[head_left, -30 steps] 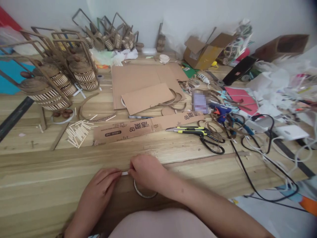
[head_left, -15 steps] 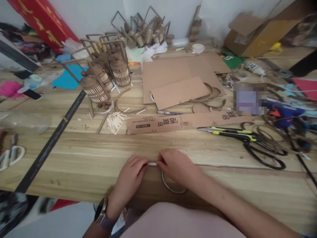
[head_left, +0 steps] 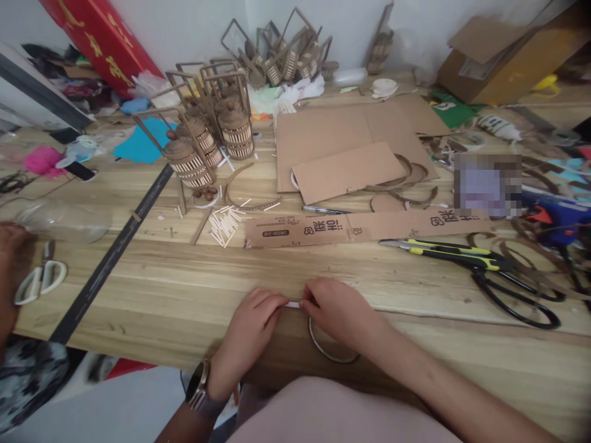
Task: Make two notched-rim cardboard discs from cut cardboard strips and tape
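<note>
My left hand (head_left: 256,320) and my right hand (head_left: 335,311) face each other above the table's front edge. Both are closed in a pinch on a narrow strip (head_left: 293,304), whose short pale stretch shows between the fingertips. From beneath my right hand a thin curved band (head_left: 325,351) loops down towards my lap; whether it belongs to the same strip I cannot tell. Beyond my hands lies a long strip of printed cardboard (head_left: 369,227). Black-handled scissors (head_left: 514,301) and a yellow-and-black utility knife (head_left: 452,251) rest to the right.
Small lantern-like baskets (head_left: 189,163) with tall handles stand at back left. Short pale sticks (head_left: 224,224) lie in a pile near cardboard sheets (head_left: 318,135). A black bar (head_left: 115,249) crosses the table's left side. White-handled scissors (head_left: 44,280) lie beside another person's arm (head_left: 12,271).
The whole view has shifted, so things appear slightly further right. At the left edge another person's arm has come into sight. My hands keep the same pinch on the strip.
</note>
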### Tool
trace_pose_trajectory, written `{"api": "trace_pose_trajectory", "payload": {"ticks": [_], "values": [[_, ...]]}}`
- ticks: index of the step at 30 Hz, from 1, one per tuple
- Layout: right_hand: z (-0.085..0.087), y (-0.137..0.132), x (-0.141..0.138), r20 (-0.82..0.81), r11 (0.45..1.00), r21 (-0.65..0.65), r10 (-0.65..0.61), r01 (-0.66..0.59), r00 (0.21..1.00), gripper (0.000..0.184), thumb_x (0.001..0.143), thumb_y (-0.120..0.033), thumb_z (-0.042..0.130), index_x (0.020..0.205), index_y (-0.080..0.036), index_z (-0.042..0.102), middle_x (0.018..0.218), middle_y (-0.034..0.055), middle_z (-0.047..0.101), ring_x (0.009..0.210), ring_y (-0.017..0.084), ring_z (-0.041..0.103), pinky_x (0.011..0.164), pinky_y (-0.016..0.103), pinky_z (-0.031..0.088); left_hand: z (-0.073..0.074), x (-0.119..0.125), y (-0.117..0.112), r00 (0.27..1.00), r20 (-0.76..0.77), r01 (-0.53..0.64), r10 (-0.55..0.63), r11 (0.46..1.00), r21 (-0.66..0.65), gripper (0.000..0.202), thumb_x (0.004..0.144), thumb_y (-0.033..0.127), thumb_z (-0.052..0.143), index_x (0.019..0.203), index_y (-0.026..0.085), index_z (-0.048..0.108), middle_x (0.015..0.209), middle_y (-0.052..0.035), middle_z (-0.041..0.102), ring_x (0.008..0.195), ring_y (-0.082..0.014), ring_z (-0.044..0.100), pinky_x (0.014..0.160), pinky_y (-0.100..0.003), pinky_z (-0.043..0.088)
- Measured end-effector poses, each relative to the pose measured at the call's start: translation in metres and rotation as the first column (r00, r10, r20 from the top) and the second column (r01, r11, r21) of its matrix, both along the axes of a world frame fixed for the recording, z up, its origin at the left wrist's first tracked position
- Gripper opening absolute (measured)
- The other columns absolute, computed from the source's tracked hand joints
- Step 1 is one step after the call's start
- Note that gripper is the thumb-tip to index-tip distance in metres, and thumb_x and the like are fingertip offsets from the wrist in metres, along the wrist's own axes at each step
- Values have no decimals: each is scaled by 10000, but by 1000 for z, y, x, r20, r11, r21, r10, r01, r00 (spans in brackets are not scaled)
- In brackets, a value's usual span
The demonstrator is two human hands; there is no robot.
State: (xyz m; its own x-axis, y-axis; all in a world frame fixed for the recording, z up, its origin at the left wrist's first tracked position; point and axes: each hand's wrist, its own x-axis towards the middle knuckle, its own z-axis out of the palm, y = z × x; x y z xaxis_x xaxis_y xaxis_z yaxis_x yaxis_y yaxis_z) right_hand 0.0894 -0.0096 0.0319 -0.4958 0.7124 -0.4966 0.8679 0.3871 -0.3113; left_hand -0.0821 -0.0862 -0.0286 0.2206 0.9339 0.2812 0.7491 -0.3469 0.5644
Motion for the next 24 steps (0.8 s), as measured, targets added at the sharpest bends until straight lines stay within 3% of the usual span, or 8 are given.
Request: {"api": "trace_pose_trajectory", "payload": {"ticks": [14, 24], "values": [[1, 0, -2, 20, 1000, 0, 3, -3, 1000, 269, 954, -223, 469, 947, -140, 725, 980, 132, 763, 913, 247, 711, 728, 298, 474, 3, 0, 0, 996, -67, 66, -60, 993, 101, 273, 1009, 170, 439, 938, 140, 700, 901, -58, 710, 833, -178, 627, 773, -311, 558], [1, -1, -2, 28, 1000, 20, 13, -13, 1000, 295, 957, -218, 446, 937, -133, 728, 962, 136, 764, 899, 254, 713, 719, 308, 482, 8, 6, -8, 929, -364, 148, -74, 972, 181, 297, 1018, 140, 369, 1017, 74, 658, 1008, -119, 661, 931, -229, 590, 816, -359, 572]]}}
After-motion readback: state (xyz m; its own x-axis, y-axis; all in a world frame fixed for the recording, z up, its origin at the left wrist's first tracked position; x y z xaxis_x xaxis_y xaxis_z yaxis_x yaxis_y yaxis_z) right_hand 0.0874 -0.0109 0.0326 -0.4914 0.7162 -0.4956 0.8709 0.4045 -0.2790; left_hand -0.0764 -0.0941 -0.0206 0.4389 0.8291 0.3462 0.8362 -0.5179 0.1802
